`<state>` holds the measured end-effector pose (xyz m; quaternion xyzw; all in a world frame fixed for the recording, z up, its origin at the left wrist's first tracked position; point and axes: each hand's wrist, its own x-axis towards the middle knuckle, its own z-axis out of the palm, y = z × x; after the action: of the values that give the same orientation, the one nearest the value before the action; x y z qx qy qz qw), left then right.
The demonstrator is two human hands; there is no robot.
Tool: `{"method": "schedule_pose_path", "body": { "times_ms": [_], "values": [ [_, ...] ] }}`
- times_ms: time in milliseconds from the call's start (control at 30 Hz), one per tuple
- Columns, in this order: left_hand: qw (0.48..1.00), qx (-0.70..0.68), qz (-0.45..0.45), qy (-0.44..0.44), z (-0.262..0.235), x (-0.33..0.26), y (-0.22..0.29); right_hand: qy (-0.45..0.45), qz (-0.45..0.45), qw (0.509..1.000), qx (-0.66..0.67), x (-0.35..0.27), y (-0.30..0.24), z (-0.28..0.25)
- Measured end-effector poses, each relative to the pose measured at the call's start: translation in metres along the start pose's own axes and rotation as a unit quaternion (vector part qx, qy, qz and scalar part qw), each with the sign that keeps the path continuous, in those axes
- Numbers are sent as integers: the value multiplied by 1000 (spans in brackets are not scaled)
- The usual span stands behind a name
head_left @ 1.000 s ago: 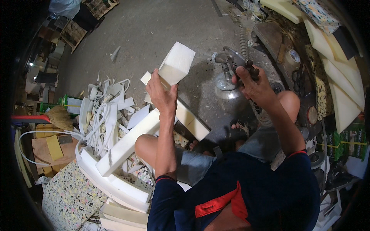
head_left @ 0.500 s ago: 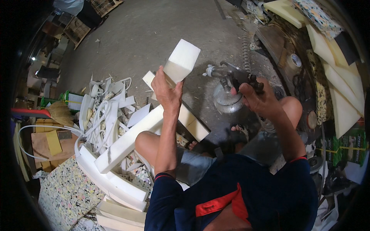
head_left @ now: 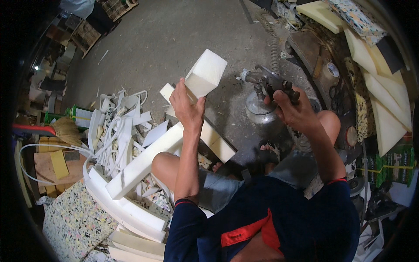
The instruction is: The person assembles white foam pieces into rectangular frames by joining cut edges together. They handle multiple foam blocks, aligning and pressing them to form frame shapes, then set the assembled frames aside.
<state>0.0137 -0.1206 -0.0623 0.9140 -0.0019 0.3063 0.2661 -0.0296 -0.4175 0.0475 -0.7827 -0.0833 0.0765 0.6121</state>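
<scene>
White foam is everywhere around the seated person. The left hand (head_left: 187, 107) is closed around a white foam block (head_left: 205, 74) and lifts it in the air, just left of the spray gun (head_left: 268, 83). The right hand (head_left: 294, 109) is wrapped tight on the handle of this gun, which has a metal cup (head_left: 259, 111) under it and its nozzle turned toward the block. I think the spray could miss the block and land on the fingers (head_left: 180, 89), because they sit very near the face that looks at the nozzle. The block could also slip, since only one hand holds it, at its lower end. Left of the gun, a long foam bar (head_left: 144, 161) lies over the knee, and further left is a heap of foam strips (head_left: 115, 131). The concrete floor (head_left: 174, 39) is grey and dusty. Right of the gun stand foam sheets (head_left: 384, 105) and a roll of tape (head_left: 330, 70).
</scene>
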Motion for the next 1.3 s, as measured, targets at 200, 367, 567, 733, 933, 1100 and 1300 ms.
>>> {"method": "schedule_pose_path", "body": {
  "times_ms": [200,367,567,733,933,1100,1300],
  "values": [
    [999,-22,36,17,0,-1,2,-7,10,1000,17,6,0,-10],
    [999,-10,34,10,2,-3,-3,29,19,998,42,9,4,-15],
    [994,-109,-4,26,2,0,-19,122,24,986,107,37,27,-57],
    [952,-290,-100,3,-17,10,-33,182,-24,970,162,79,89,-131],
    [894,-391,-210,-66,-47,17,-49,267,2,964,0,145,231,-192],
    [904,-324,-246,-130,-44,13,-50,312,115,939,93,151,337,-211],
    [860,-425,-263,-106,-38,16,-55,351,51,926,127,125,432,-185]
  ]
}}
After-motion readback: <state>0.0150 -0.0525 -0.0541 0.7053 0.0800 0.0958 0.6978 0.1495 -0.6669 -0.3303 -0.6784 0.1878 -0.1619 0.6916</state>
